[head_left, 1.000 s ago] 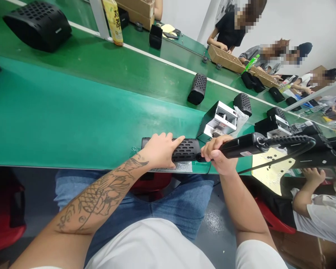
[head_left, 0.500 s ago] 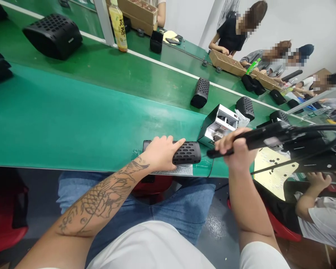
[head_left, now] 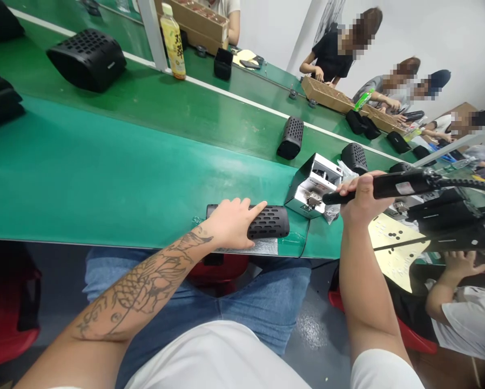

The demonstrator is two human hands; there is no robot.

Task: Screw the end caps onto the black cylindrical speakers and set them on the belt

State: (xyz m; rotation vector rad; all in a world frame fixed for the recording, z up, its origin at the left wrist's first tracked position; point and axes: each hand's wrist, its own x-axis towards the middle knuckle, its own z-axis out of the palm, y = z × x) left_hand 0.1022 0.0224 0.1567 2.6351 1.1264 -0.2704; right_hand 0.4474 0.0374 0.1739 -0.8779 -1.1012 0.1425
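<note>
My left hand (head_left: 230, 222) grips a black speaker housing (head_left: 269, 221) with a slotted grille, holding it down near the table's front edge. The housing lies on a piece of clear bubble wrap (head_left: 262, 247). In my right hand (head_left: 363, 200) is a black electric screwdriver (head_left: 402, 185), its fingers closed round the body and its cord running off to the right. The screwdriver's nose points left at the metal outlet of a black-and-white screw feeder (head_left: 298, 189). Whether the bit touches the feeder cannot be made out.
More black speaker housings stand on the green table (head_left: 116, 178), one (head_left: 291, 138) beyond the feeder and a larger one (head_left: 86, 60) at far left. A drink bottle (head_left: 173, 43) stands by a post. Yellow paper (head_left: 394, 254) with small dark pieces lies right. Several co-workers sit around.
My right hand has brought the screwdriver away from beside the speaker housing, up and right, to the front of the screw feeder. My left hand stays on the housing.
</note>
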